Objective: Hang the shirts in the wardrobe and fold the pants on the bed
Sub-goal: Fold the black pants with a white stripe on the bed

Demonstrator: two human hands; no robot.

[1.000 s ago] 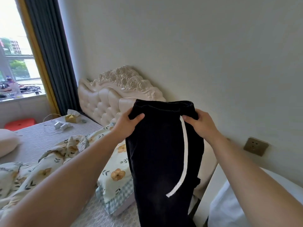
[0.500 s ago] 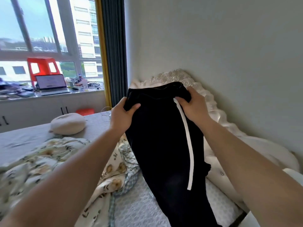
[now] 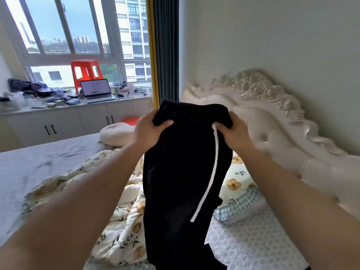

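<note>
While the black drawstring pants (image 3: 181, 172) are being held at centre frame above the bed (image 3: 253, 244), waistband clamped by the curled fingers of left hand (image 3: 148, 131) and right hand (image 3: 235, 133), both corners are best being held level for laying flat.

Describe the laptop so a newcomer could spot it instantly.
Start at the big window; below it runs a cluttered white counter. The laptop stands open there, right in front of the red stool. Only it shows a bright white screen.
</note>
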